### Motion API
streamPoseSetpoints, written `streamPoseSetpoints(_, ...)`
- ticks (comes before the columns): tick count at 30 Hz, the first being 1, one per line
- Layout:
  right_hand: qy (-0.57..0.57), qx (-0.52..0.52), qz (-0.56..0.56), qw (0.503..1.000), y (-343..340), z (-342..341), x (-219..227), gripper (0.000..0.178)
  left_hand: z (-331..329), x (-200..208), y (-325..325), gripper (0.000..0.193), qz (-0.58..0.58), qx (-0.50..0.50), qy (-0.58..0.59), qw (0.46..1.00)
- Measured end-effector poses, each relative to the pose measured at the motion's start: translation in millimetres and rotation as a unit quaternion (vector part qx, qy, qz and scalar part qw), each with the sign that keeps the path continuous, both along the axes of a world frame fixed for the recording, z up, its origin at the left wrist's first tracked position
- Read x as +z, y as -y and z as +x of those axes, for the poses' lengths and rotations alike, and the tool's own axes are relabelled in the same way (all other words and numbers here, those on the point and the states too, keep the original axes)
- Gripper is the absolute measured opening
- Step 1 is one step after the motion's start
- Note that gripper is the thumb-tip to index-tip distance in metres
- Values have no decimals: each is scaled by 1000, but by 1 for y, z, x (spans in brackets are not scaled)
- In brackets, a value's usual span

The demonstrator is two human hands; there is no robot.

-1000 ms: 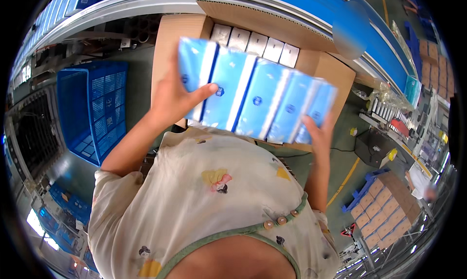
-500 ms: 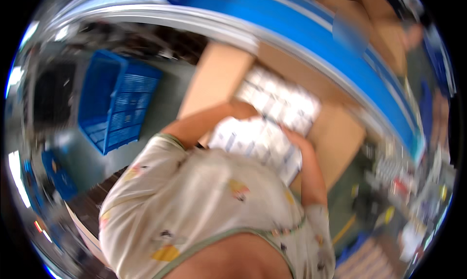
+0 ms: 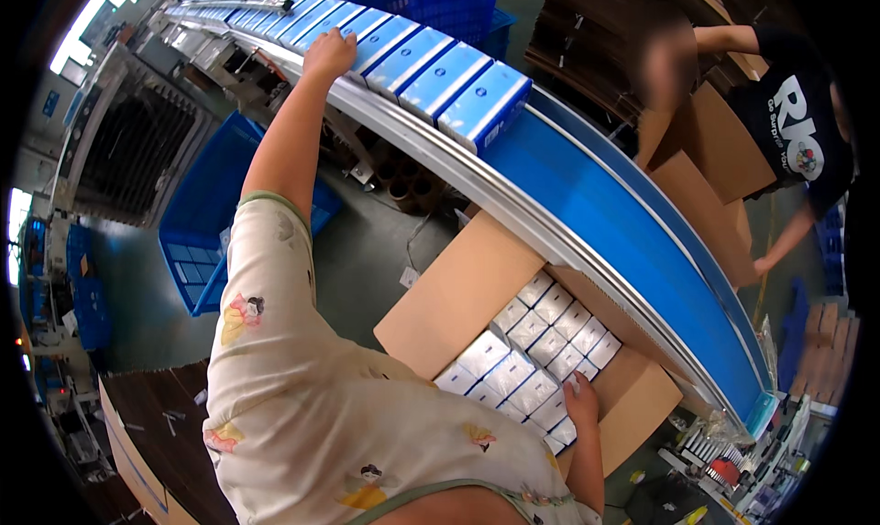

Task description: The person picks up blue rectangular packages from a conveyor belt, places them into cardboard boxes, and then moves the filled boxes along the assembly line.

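My left arm stretches out to the conveyor at upper left. There my left hand (image 3: 330,54) has its fingers bent over a blue-and-white pack (image 3: 350,39) in a long row of such packs. Below the belt stands an open cardboard carton (image 3: 467,282) holding white wrapped packs (image 3: 509,378) in tight rows; the nearer group sits higher than the farther one. Inside the carton's right side, my right hand (image 3: 582,402) rests against these white packs, fingers extended.
The blue belt (image 3: 596,195) curves from upper left to lower right. A blue crate (image 3: 197,241) sits on the floor at left. Across the belt, a co-worker in a dark shirt (image 3: 807,113) handles another open carton (image 3: 701,200). Stacked flat cardboard (image 3: 156,415) lies at lower left.
Both hands were on the white packs in the carton. My left hand has left them and reached up to the conveyor row. The view has swung, bringing the row into sight.
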State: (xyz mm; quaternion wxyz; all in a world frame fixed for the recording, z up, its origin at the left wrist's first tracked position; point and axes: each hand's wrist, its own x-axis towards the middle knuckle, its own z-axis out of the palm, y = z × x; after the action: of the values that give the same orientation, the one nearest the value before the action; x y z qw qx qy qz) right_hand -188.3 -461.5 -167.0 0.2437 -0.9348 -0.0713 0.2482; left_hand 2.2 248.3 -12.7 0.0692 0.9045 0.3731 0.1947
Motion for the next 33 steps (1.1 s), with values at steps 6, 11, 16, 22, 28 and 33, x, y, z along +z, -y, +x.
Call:
streamPoseSetpoints(6, -36, -95, 117, 988, -36, 2, 85, 28, 24, 22, 39, 55, -89, -77, -79, 990)
streamPoseSetpoints(11, 294, -118, 288, 904, -82, 105, 179, 26, 24, 36, 115, 65, -425, -274, -148, 850)
streamPoseSetpoints(16, 221, -186, 220, 932, -48, 231, 131, 71, 28, 8, 320, 95, -266, -406, -134, 864)
streamPoseSetpoints(22, 111, -241, 378, 887, -28, 206, 155, 60, 27, -2, 349, 102, -297, -418, -49, 857)
streamPoseSetpoints(28, 385, -151, 438, 798, -15, 133, 213, 62, -41, 35, 358, 62, -177, -487, 221, 826)
streamPoseSetpoints(33, 437, -219, 421, 764, 4, 4, 179, 91, -174, 10, 397, 103, -318, -511, 246, 760)
